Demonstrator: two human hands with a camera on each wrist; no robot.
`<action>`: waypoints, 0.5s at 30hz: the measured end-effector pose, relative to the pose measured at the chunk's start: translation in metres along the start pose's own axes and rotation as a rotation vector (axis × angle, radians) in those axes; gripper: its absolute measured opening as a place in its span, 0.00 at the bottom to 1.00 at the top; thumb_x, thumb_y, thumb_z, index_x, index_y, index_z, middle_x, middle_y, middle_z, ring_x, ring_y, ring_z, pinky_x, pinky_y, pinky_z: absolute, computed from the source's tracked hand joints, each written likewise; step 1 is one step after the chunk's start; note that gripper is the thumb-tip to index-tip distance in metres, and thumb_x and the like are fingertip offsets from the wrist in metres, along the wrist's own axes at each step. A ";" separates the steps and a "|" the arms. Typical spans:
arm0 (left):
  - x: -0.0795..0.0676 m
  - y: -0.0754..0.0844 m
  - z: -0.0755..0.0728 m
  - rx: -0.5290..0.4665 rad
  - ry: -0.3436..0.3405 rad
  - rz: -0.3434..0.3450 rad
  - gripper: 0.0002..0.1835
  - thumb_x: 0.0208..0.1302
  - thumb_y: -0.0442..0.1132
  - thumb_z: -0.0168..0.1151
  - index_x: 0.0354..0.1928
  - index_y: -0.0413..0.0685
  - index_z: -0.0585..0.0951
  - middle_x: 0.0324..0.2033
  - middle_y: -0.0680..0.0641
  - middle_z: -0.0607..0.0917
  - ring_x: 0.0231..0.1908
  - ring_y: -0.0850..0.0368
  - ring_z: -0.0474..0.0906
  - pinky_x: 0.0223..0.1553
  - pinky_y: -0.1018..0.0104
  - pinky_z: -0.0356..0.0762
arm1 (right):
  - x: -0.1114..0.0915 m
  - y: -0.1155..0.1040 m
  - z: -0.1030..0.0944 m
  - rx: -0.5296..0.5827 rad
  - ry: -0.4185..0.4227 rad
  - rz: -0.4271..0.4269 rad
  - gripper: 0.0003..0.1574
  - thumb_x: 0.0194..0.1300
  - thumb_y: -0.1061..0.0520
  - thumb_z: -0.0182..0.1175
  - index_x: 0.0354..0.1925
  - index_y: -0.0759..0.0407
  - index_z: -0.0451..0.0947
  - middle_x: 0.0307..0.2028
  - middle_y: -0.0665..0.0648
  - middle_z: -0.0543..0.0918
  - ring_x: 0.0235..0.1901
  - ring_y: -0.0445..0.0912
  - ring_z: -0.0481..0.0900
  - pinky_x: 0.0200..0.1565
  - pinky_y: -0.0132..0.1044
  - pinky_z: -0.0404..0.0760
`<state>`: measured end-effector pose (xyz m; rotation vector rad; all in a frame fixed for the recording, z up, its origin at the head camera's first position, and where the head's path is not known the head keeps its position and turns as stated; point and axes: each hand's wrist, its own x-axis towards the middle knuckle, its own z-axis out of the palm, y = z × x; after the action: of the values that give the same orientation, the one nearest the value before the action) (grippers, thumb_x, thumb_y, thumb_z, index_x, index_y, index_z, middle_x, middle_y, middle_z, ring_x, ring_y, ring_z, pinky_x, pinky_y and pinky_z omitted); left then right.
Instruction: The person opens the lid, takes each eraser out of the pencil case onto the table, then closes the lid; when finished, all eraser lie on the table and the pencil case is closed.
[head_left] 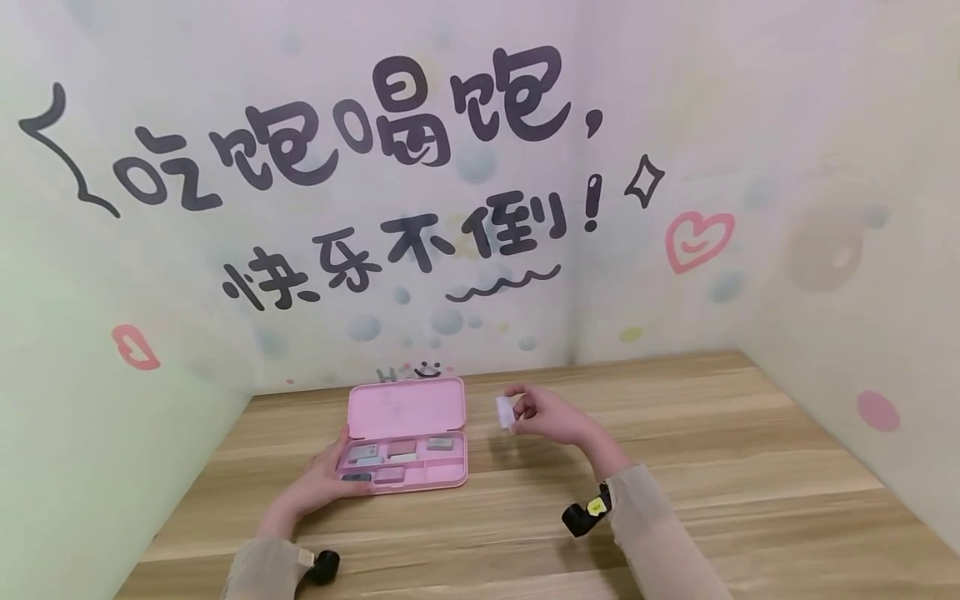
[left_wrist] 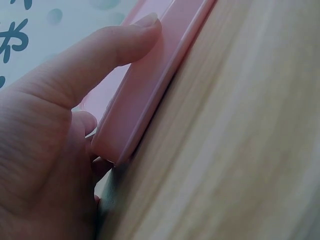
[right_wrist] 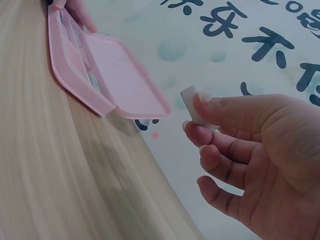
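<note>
An open pink pencil case (head_left: 442, 477) lies on the table with its lid (head_left: 408, 408) tipped back toward the wall. Several small blocks that look like erasers (head_left: 389, 476) sit in its divided compartments. My left hand (head_left: 318, 477) holds the case at its left end. In the left wrist view the thumb (left_wrist: 142, 42) presses along the front wall and the other fingers are partly hidden behind the corner. To the right of the case, raised over the table, my right hand (head_left: 555, 415) pinches a small white eraser (right_wrist: 191, 102) between thumb and index finger.
The wood-grain table (head_left: 525, 533) reaches back to a white wall (head_left: 637, 100) with large black lettering. Side walls (head_left: 75, 467) stand at left and right. A black wrist camera (head_left: 581, 518) is strapped on the right wrist, another (head_left: 324, 568) on the left.
</note>
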<state>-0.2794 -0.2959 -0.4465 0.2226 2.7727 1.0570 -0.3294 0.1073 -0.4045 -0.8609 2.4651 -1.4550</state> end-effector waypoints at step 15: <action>0.002 -0.002 0.001 -0.027 -0.005 -0.014 0.67 0.48 0.57 0.74 0.76 0.43 0.37 0.72 0.27 0.43 0.69 0.26 0.37 0.63 0.28 0.39 | -0.003 0.025 0.003 -0.001 0.045 0.076 0.31 0.57 0.67 0.66 0.57 0.72 0.66 0.35 0.56 0.79 0.34 0.45 0.77 0.36 0.34 0.77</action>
<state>-0.2812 -0.2969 -0.4489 0.2014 2.7496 1.0884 -0.3355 0.1156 -0.4279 -0.7348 2.5018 -1.4628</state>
